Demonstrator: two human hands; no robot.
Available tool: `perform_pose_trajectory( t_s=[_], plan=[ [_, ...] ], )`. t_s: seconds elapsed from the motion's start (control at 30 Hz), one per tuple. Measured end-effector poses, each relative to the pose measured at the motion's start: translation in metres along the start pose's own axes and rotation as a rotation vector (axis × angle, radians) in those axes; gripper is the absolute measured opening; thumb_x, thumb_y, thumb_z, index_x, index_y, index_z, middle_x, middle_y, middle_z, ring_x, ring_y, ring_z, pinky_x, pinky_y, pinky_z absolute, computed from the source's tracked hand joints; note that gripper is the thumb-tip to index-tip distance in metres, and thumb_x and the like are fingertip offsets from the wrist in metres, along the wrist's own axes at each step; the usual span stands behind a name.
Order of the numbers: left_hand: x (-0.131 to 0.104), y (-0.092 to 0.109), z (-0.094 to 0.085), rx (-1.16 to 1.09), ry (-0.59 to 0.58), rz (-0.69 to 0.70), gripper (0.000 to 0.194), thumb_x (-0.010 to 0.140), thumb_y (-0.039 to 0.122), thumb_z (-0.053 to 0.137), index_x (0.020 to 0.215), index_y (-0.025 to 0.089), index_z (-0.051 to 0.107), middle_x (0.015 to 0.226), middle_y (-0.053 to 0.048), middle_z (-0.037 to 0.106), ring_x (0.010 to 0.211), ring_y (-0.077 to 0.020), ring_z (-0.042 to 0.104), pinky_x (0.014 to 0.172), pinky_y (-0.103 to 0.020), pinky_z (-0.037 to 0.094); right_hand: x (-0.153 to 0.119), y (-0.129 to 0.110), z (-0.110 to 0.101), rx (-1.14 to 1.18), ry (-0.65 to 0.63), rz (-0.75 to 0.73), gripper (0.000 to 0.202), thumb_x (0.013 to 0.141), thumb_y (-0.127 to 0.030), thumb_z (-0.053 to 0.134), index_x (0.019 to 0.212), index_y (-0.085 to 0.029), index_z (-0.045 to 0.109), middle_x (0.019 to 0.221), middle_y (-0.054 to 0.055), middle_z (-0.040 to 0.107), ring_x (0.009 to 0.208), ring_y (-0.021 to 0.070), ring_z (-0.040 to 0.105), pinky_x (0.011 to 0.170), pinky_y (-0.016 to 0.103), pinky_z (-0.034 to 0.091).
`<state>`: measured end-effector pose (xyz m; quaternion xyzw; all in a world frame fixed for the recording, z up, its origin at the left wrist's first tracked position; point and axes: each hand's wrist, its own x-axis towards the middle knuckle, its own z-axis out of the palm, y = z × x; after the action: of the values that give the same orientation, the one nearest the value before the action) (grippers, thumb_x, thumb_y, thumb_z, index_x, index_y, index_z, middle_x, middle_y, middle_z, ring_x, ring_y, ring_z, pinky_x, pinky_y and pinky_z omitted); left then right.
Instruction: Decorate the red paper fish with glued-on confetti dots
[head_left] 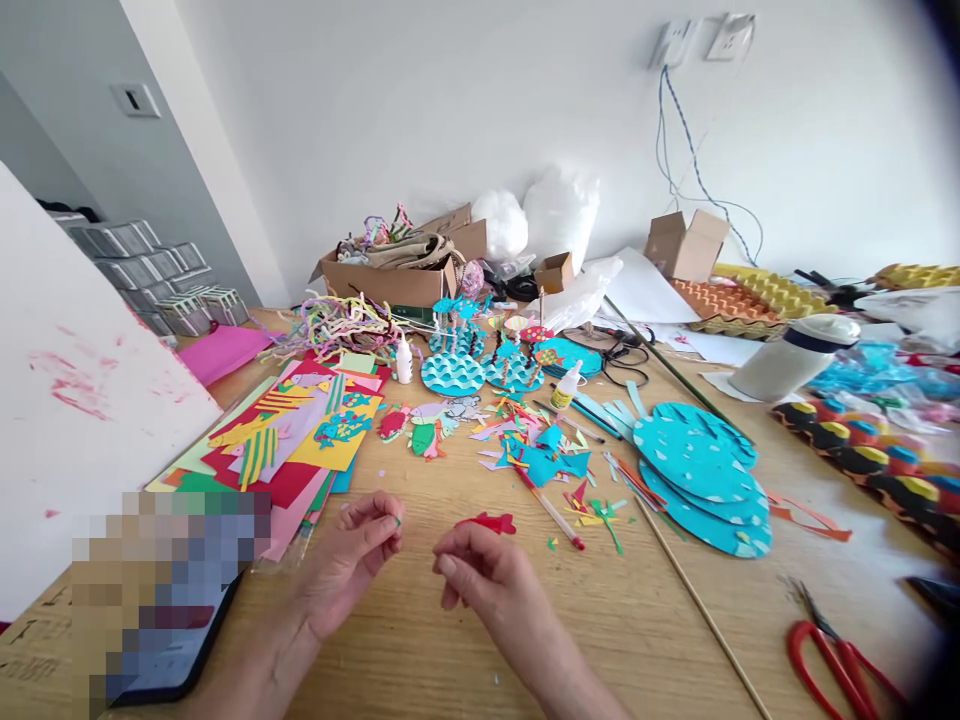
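Observation:
My left hand (360,555) hovers over the wooden table, thumb and index finger pinched on a tiny green piece (398,521). Facing it, my right hand (480,570) is curled with thumb and fingertips close together; whatever lies between them, if anything, is too small to name. Just behind my right hand lies a red paper fish (499,522), partly covered by the fingers. Beyond the hands are colourful paper fish (424,437), a heap of paper scraps (517,415) and a blue paper fish shape (544,460). A red-capped pen (553,512) rests to their right.
Coloured paper sheets (285,490) and a phone (172,640) lie left. Two glue bottles (404,360) stand behind, near blue wave stands (453,374). To the right are blue discs (697,470), a thin stick (697,600), red scissors (832,665) and a white-lidded jar (795,355).

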<state>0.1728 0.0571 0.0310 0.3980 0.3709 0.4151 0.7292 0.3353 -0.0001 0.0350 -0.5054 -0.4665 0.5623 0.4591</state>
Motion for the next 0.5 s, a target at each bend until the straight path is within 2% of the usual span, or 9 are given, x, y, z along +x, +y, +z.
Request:
perform_pose_trajectory(
  t_s=[0.1, 0.2, 0.3, 0.5],
  plan=[
    [0.002, -0.006, 0.005, -0.036, -0.056, -0.018, 0.018, 0.062, 0.028, 0.072, 0.066, 0.018, 0.059, 0.069, 0.003, 0.049, 0.066, -0.0109, 0.049, 0.063, -0.024, 0.041, 0.014, -0.007, 0.012, 0.102, 0.003, 0.034, 0.028, 0.067, -0.043, 0.061, 0.072, -0.015, 0.057, 0.055, -0.004, 0.052, 0.042, 0.0066, 0.048, 0.042, 0.018, 0.033],
    [0.002, -0.01, 0.007, -0.037, -0.12, -0.005, 0.014, 0.069, 0.027, 0.068, 0.066, 0.017, 0.058, 0.066, 0.002, 0.051, 0.066, -0.0126, 0.05, 0.062, -0.025, 0.041, 0.02, -0.014, 0.019, 0.187, -0.006, 0.026, 0.029, 0.063, -0.044, 0.062, 0.068, -0.016, 0.058, 0.057, -0.003, 0.054, 0.041, 0.0053, 0.045, 0.04, 0.018, 0.034],
    [0.002, -0.011, 0.01, -0.018, -0.115, 0.031, 0.013, 0.07, 0.027, 0.066, 0.067, 0.017, 0.058, 0.064, 0.002, 0.052, 0.065, -0.0124, 0.05, 0.061, -0.025, 0.041, 0.021, -0.017, 0.021, 0.196, 0.038, 0.038, 0.028, 0.06, -0.042, 0.065, 0.062, -0.016, 0.057, 0.056, -0.004, 0.054, 0.039, 0.0046, 0.044, 0.038, 0.017, 0.034],
    [0.002, -0.009, 0.015, 0.109, -0.067, 0.08, 0.014, 0.067, 0.028, 0.067, 0.065, 0.017, 0.059, 0.062, 0.002, 0.054, 0.064, -0.0124, 0.049, 0.06, -0.023, 0.041, 0.023, -0.013, 0.018, 0.143, 0.099, 0.065, 0.025, 0.06, -0.039, 0.063, 0.057, -0.016, 0.054, 0.049, -0.005, 0.052, 0.036, 0.0047, 0.044, 0.035, 0.016, 0.032]
  ],
)
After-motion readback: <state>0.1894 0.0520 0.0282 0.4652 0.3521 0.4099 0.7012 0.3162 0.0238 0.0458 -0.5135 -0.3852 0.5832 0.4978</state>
